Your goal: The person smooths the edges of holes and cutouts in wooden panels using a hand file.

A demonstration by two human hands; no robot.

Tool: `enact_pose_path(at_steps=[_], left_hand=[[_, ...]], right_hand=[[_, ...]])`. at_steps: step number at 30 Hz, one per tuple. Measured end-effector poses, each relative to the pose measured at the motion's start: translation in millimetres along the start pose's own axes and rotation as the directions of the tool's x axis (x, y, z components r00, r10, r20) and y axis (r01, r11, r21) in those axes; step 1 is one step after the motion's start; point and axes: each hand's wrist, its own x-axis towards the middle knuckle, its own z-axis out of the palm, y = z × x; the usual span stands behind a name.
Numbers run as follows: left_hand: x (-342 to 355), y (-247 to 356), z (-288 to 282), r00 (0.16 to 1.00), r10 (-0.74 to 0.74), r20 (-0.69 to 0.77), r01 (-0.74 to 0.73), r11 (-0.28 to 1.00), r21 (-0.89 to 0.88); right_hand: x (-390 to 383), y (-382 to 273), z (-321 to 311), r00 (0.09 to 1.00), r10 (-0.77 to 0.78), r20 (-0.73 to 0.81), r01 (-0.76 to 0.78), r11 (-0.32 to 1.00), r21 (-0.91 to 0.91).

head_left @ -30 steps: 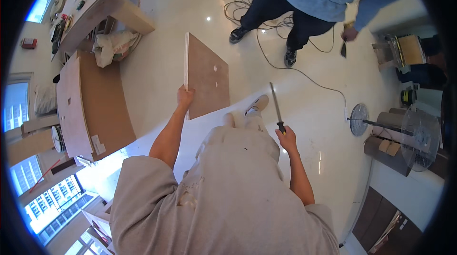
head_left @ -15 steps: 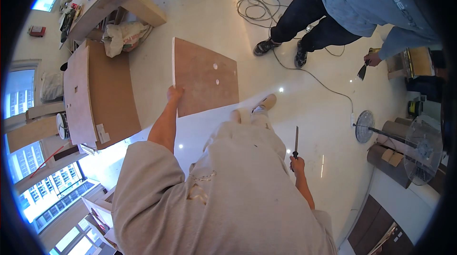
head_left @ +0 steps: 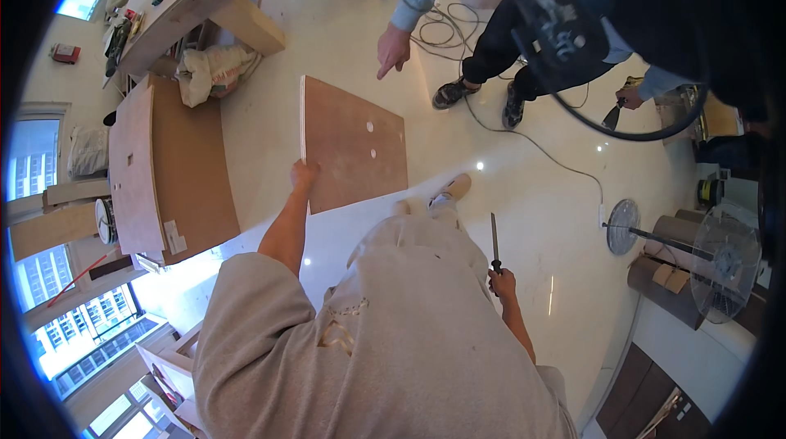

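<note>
My left hand grips the left edge of a reddish-brown plywood board, which stands tilted in front of me. Two small pale holes show in the board's face, toward its right side. My right hand is closed round the dark handle of a file. The file's long, narrow grey blade points up and away, well apart from the board.
A person at the upper right points a hand toward the board and holds a putty knife in the other. Cable runs across the floor to a fan. Left are a wooden box and a workbench.
The other person has leaned in, with the pointing hand moving down and left toward the board. My view has shifted slightly; both my hands keep their holds.
</note>
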Motion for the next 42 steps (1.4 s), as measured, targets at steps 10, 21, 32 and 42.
enact_pose_path(at_steps=[10, 21, 32, 42], left_hand=[[-21, 22, -4, 0.999, -0.02, -0.038, 0.02, 1.0, 0.019], [-21, 25, 5, 0.999, 0.005, -0.04, -0.008, 0.998, -0.062], [-33, 38, 12, 0.988, 0.152, -0.016, -0.153, 0.985, -0.083], [-56, 159, 21, 0.905, 0.425, -0.014, -0.424, 0.9, -0.104]], right_hand=[[14, -11, -2, 0.998, -0.057, -0.011, 0.056, 0.998, -0.025], [-11, -5, 3, 1.0, 0.007, -0.025, -0.009, 0.996, -0.089], [-4, 12, 24, 0.999, 0.009, -0.042, -0.006, 0.998, 0.065], [0, 16, 21, 0.995, -0.027, -0.091, 0.049, 0.968, 0.247]])
